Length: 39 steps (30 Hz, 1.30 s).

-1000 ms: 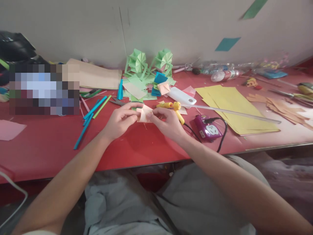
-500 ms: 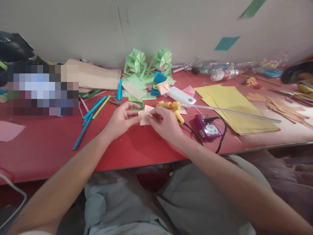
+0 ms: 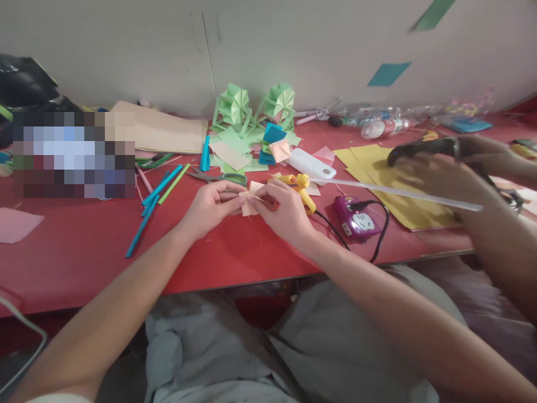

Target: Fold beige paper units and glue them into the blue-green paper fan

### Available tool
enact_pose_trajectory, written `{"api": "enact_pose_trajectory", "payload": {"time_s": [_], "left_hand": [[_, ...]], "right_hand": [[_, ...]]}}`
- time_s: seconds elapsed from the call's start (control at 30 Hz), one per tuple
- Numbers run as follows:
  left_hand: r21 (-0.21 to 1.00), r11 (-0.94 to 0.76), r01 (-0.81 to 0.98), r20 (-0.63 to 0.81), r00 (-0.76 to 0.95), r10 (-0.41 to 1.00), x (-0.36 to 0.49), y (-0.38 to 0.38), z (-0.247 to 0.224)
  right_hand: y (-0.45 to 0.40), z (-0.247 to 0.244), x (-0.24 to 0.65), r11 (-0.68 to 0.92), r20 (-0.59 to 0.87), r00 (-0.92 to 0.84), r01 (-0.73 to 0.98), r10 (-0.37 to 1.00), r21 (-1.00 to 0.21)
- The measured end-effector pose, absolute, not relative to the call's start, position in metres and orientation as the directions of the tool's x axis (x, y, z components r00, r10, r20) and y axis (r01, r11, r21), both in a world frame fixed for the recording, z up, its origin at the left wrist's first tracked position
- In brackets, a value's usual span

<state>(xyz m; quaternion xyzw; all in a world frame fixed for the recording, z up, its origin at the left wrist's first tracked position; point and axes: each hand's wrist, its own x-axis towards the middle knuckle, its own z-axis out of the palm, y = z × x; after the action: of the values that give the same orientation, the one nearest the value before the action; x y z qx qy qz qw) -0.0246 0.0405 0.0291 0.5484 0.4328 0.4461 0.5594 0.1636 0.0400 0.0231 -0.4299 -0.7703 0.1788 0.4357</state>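
Note:
Between my two hands is a small piece of pale peach paper [image 3: 250, 207], partly folded, just above the red table. My left hand [image 3: 213, 204] pinches its left side between thumb and fingers. On the other side, my right hand [image 3: 283, 204] grips the paper with thumb and forefinger; its lower fingers are curled in. A yellow glue gun [image 3: 308, 201] lies right behind my right hand, partly covered by it. Scissors with green handles [image 3: 235, 178] rest just beyond my left fingertips. A folded peach paper piece [image 3: 279, 150] sits on blue folded paper [image 3: 273, 133] farther back.
Two green folded-paper ornaments [image 3: 235, 103] stand by the wall. A purple power socket [image 3: 358, 218], a clear glue stick [image 3: 403, 191] and yellow sheets [image 3: 369, 162] lie right. Blue paper strips [image 3: 142, 226] lie left. Another person's hands [image 3: 444, 168] reach in, blurred, around a dark object.
Another person's arms have come in from the right, moving a dark object leftward over the yellow sheets. My hands stay nearly in place, their fingers drawn closer together on the paper.

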Motion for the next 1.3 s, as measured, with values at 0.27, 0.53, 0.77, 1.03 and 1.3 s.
{"api": "enact_pose_trajectory", "payload": {"time_s": [0.27,0.53,0.77,1.03,1.3], "left_hand": [[0.999,0.014,-0.04,-0.006,0.196,0.98,-0.022,0.04,0.029],[0.997,-0.038,-0.066,0.039,0.019,0.999,-0.025,0.046,0.023],[0.97,-0.213,0.117,0.219,-0.034,0.975,-0.027,0.043,0.027],[0.988,-0.149,-0.037,0.148,-0.039,0.988,-0.024,0.045,0.022],[0.995,-0.088,-0.043,0.095,0.221,0.97,-0.024,0.043,0.025]], "right_hand": [[0.039,0.021,0.162,0.624,0.569,-0.292,0.536,0.769,-0.569],[0.031,0.023,0.161,0.673,0.595,-0.368,0.594,0.715,-0.441],[0.038,0.021,0.16,0.366,0.392,0.047,0.271,0.919,-0.89],[0.035,0.017,0.155,0.291,0.283,-0.069,0.176,0.957,-0.94],[0.036,0.017,0.16,0.415,0.39,-0.145,0.244,0.909,-0.876]]}}
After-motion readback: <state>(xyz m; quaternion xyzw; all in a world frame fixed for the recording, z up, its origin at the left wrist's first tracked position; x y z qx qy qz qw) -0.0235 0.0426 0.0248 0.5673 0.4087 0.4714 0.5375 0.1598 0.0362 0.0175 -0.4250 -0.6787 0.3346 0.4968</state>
